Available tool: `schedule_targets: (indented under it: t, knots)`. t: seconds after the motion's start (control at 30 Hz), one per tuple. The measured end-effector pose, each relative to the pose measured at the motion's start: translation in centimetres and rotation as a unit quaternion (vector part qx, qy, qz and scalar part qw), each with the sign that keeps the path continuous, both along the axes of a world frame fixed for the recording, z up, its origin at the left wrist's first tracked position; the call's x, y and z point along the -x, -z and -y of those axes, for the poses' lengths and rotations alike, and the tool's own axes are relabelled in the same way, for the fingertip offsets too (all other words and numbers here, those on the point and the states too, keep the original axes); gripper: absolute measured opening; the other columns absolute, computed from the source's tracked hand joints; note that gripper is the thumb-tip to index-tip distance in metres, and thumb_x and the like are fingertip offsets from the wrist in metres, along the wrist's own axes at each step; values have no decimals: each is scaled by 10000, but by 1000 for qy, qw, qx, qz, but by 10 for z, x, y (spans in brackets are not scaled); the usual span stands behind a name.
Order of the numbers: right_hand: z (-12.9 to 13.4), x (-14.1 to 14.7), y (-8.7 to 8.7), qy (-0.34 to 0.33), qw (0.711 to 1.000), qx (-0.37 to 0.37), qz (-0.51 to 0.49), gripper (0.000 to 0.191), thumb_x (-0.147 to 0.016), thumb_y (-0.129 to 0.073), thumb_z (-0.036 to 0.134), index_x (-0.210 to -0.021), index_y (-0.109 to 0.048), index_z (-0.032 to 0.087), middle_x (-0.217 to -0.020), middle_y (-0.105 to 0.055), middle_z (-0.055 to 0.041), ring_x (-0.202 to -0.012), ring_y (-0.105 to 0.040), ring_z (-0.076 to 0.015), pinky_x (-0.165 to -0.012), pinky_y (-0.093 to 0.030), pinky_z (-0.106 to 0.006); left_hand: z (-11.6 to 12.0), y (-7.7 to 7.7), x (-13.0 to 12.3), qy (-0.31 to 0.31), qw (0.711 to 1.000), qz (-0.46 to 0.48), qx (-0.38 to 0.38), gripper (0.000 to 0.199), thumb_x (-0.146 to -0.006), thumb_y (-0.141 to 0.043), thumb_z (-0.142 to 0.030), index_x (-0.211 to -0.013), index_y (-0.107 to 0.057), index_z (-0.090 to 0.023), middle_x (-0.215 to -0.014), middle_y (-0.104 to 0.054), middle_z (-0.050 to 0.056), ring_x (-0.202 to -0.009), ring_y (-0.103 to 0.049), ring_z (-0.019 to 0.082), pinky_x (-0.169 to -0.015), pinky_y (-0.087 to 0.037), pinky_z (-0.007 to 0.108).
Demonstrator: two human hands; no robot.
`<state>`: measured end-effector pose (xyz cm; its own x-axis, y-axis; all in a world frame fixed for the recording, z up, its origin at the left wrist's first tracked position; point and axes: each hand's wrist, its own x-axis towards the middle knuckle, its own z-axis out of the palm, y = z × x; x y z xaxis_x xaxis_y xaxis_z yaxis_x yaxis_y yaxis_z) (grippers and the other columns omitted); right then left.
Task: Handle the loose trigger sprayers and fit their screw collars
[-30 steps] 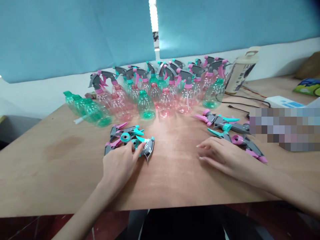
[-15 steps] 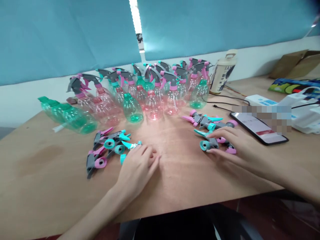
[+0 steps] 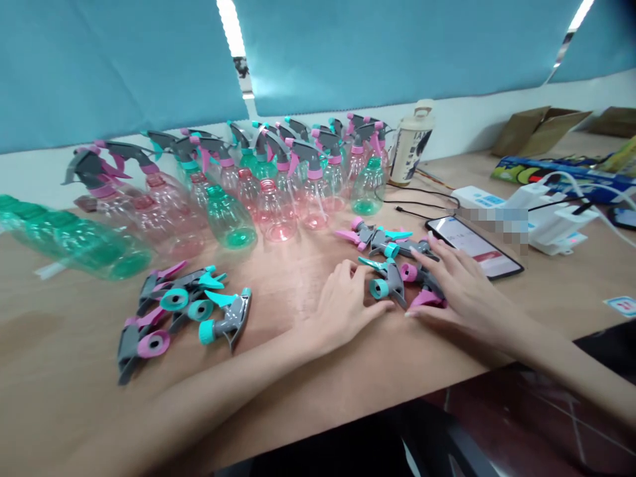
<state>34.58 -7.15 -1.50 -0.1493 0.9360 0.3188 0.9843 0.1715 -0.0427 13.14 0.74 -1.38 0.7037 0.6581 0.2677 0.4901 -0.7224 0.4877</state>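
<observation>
My left hand (image 3: 342, 306) is beside a grey-and-teal spray head (image 3: 392, 283), thumb and index finger apart with a gap before its teal collar. Over a grey spray head with pink parts (image 3: 424, 288) reaches my right hand (image 3: 462, 285), its fingers spread and thumb close to the pink trigger; whether it touches is hard to tell. More grey spray heads with pink and teal parts (image 3: 370, 238) lie just behind. On the left, a loose group of spray heads (image 3: 186, 295) rests on the table, and a teal-collared one (image 3: 231, 318) lies nearest my left forearm.
Pink and green clear bottles, several topped with spray heads (image 3: 313, 175), stand at the back. An uncapped green bottle (image 3: 231, 218) is in front. Green bottles (image 3: 99, 242) lean at far left. A phone (image 3: 477, 248), cables, white chargers (image 3: 556, 218) and a cream drink bottle (image 3: 411, 146) are right.
My left hand has moved right, leaving the teal-collared spray head on the table. My right hand has shifted from the teal spray head to the pink one. The view has turned right.
</observation>
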Motion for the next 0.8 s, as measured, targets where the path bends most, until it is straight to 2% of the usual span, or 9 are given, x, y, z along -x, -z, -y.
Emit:
schedule_targets:
  t: [0.13, 0.27, 0.4, 0.53, 0.67, 0.8]
  knots:
    - [-9, 5, 8, -7, 1000, 30, 8, 805, -826, -402, 654, -1432, -269, 141, -1502, -175, -201, -1383, -135, -371, -1067, -200, -573, -2, -1, 0, 9, 1000, 20, 14, 201, -837, -594, -293, -995, -550, -176, -1004, -537, 63, -976, -522, 224, -852, -453, 377]
    - [-27, 11, 6, -34, 997, 62, -19, 674, -888, -309, 605, -1431, -286, 206, -1510, -208, -138, -1399, -117, -317, -1085, -162, -568, -1, -3, 23, -4, 997, 48, 59, 209, -847, -589, -272, -1034, -536, -193, -996, -580, 40, -925, -549, 198, -828, -458, 351]
    - [-57, 16, 3, 6, 997, 67, -29, 651, -895, -282, 607, -1439, -267, 251, -1520, -188, -131, -1391, -126, -355, -1046, -171, -626, 1, -6, 52, -55, 993, 62, 81, 215, -845, -606, -325, -1013, -557, -201, -912, -607, 22, -786, -562, 168, -717, -470, 303]
    - [-83, 26, 3, -14, 996, 79, -24, 642, -908, -234, 603, -1436, -276, 239, -1470, -323, -136, -1369, -228, -336, -1044, -48, -664, 5, -8, 67, -76, 992, 68, 78, 211, -830, -630, -322, -998, -566, -213, -864, -602, 5, -713, -547, 147, -656, -457, 271]
    - [-84, 41, 0, -49, 994, 95, -31, 718, -891, -221, 643, -1422, -310, 169, -1452, -342, -174, -1346, -289, -335, -1047, 17, -658, 10, -10, 72, -64, 991, 71, 91, 221, -827, -632, -274, -1027, -557, -216, -906, -593, 6, -671, -537, 123, -622, -449, 250]
    - [-71, 47, -10, -99, 989, 107, -32, 659, -911, -221, 613, -1410, -339, 198, -1449, -360, -150, -1342, -307, -308, -1057, 70, -628, 16, -11, 78, -48, 992, 69, 98, 226, -825, -630, -253, -1035, -549, -227, -931, -582, 3, -679, -537, 119, -624, -448, 246]
